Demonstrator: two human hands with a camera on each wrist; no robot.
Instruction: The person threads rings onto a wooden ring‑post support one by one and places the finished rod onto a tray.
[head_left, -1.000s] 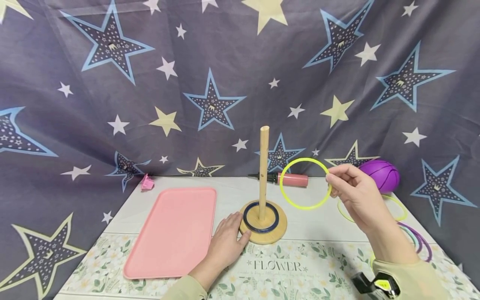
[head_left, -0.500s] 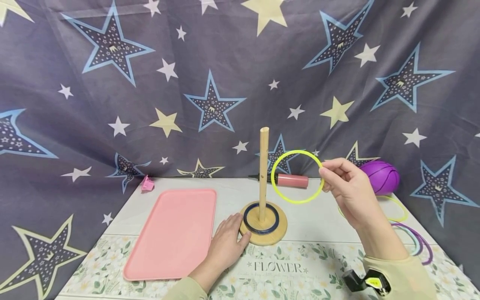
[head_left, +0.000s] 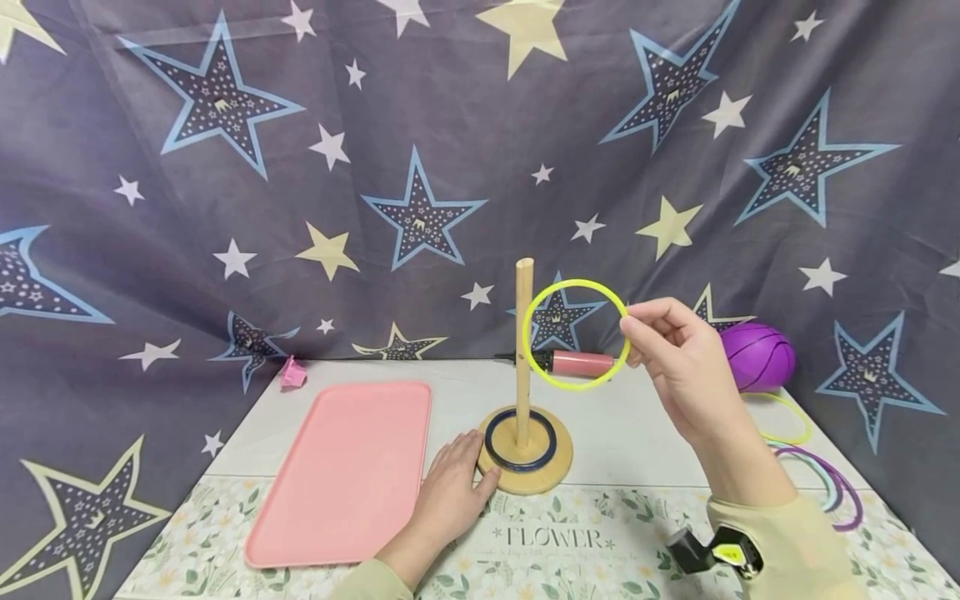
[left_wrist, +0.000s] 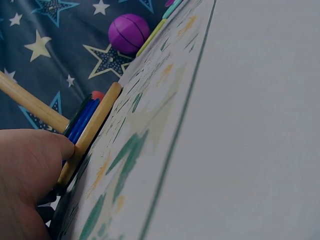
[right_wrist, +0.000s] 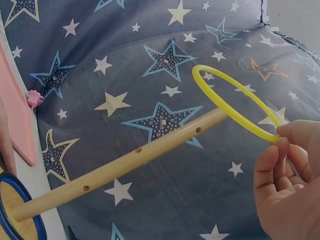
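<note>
At far left on the white surface with a flower-printed front strip, a pink rectangular tray with rounded corners, lying flat; just behind, near the foot of the dark star-patterned cloth, a small pink object, too small to identify. Next, rests the left grip released, fingers straight at the left edge of a round pale wooden base, thumb at the near edge. On that base, around the foot of an upright pale wooden peg, a dark blue ring, in the left wrist view showing as stacked bands. Beside the peg's upper part, a thin bright yellow ring, upright in the air, left rim overlapping the peg in the head view. Cannot tell about contact there. Behind, a pink cylindrical tool with a black end. Pinches the yellow ring's right rim between thumb and forefinger of the right grip. At far right, a purple ball with black lines, then a flat-lying yellow hoop, then mint-green and purple hoops, partly hidden by the sleeve.
</note>
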